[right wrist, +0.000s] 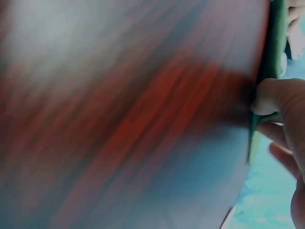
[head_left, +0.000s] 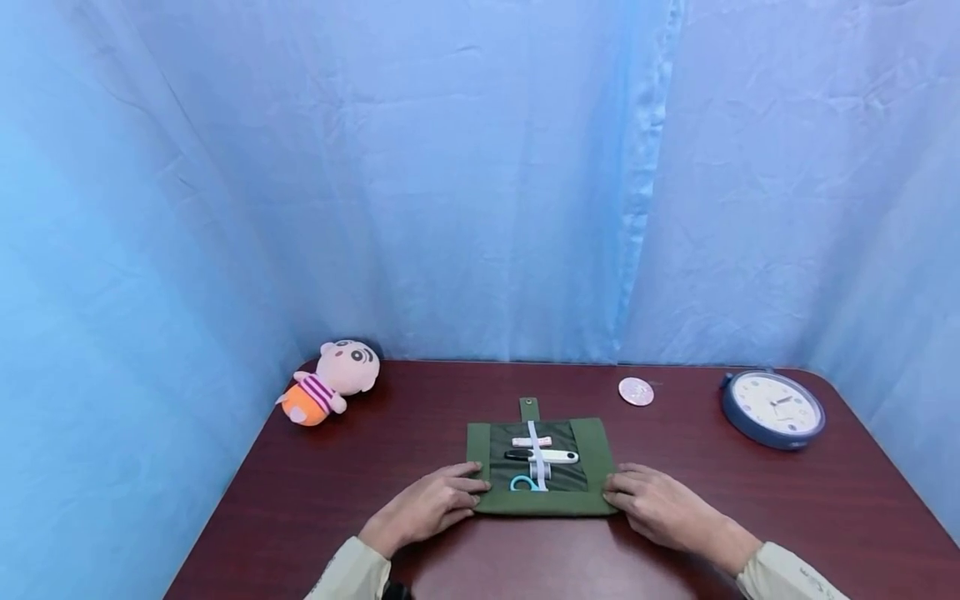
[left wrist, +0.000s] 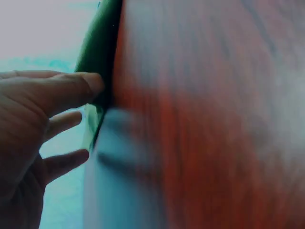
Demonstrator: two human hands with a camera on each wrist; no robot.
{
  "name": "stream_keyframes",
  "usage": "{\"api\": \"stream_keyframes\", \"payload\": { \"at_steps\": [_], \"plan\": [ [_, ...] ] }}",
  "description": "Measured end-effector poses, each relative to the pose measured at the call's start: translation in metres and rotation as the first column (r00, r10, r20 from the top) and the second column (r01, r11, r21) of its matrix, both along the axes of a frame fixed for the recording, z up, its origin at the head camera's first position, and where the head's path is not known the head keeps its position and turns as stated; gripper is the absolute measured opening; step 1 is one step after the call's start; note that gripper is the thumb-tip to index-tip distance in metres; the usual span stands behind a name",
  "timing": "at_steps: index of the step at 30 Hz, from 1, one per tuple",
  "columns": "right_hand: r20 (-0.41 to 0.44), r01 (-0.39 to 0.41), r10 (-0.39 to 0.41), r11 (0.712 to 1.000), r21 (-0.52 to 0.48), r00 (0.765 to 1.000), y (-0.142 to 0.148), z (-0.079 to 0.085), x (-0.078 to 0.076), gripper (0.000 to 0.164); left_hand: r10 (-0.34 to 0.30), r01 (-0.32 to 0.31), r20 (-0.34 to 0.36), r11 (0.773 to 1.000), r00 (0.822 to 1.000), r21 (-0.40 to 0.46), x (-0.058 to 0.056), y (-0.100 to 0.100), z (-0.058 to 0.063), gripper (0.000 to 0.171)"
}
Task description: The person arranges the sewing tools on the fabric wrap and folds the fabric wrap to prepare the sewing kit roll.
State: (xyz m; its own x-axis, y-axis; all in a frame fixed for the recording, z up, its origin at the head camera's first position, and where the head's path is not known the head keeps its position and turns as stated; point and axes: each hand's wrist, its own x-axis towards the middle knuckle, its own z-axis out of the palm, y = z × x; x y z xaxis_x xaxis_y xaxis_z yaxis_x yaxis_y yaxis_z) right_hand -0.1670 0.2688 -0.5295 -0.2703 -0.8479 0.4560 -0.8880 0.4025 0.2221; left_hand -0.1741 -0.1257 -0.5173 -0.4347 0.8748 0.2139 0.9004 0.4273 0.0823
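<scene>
A green fabric sewing kit (head_left: 596,454) lies unfolded on the table, its snap tab (head_left: 529,408) pointing away from me. Under its white elastic band are blue-handled scissors (head_left: 521,482), a grey spool (head_left: 542,471), a black-and-white tool (head_left: 558,457) and a small pale item with red marks (head_left: 522,442). My left hand (head_left: 433,506) pinches the near left corner, fingers over the side border; its thumb (left wrist: 90,83) presses the front edge in the left wrist view. My right hand (head_left: 660,506) pinches the near right corner, its thumb (right wrist: 270,95) also against the front edge.
A plush doll (head_left: 330,383) lies at the back left of the dark red table (head_left: 420,400). Toward the back right are a round pinkish disc (head_left: 636,392) and a blue-rimmed clock (head_left: 776,407). Blue curtains (head_left: 465,208) enclose the back and sides.
</scene>
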Motion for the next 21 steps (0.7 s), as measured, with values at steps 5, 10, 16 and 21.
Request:
{"api": "stream_keyframes", "payload": {
  "at_steps": [5,10,16,21],
  "plan": [
    [0.124,-0.051,0.065,0.993,-0.109,0.990,0.002,-0.001,-0.009,0.027,0.082,-0.083,0.256,0.997,0.963,-0.006,-0.001,-0.005,0.007,0.017],
    [0.283,0.088,-0.017,0.967,-0.238,0.959,0.004,-0.005,-0.001,0.033,0.103,-0.120,0.376,0.993,0.921,0.021,-0.001,-0.009,0.013,0.019],
    [0.395,0.258,-0.128,0.920,-0.295,0.910,-0.005,-0.007,0.019,0.041,0.049,-0.124,0.475,0.984,0.879,0.129,0.005,-0.016,0.015,0.023],
    [0.604,0.379,-0.117,0.866,-0.326,0.788,-0.016,-0.007,0.029,0.033,0.045,-0.193,0.616,0.966,0.786,0.175,0.004,-0.020,0.014,0.028]
  ]
}}
